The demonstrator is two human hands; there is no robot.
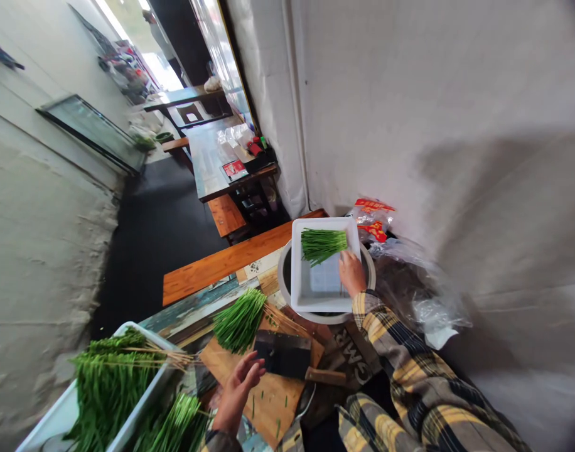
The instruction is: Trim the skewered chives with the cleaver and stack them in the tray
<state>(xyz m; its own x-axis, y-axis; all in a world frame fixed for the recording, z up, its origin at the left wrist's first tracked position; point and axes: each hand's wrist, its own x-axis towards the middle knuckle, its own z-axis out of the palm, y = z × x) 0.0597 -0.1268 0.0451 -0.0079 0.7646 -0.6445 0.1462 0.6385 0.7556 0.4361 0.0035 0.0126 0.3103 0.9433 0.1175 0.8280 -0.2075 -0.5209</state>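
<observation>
My right hand, in a plaid sleeve, reaches into a white square tray. Its fingers are closed on the stick end of a bundle of skewered green chives lying at the tray's far side. My left hand hovers open, fingers apart, over a wooden cutting board. It holds nothing and is just beside a dark cleaver lying flat on the board. A second bundle of skewered chives rests on the board's far end.
The white tray sits on a round metal basin. Another white tray at the lower left is piled with chive skewers. Plastic bags lie by the wall. A wooden bench and tables stand beyond.
</observation>
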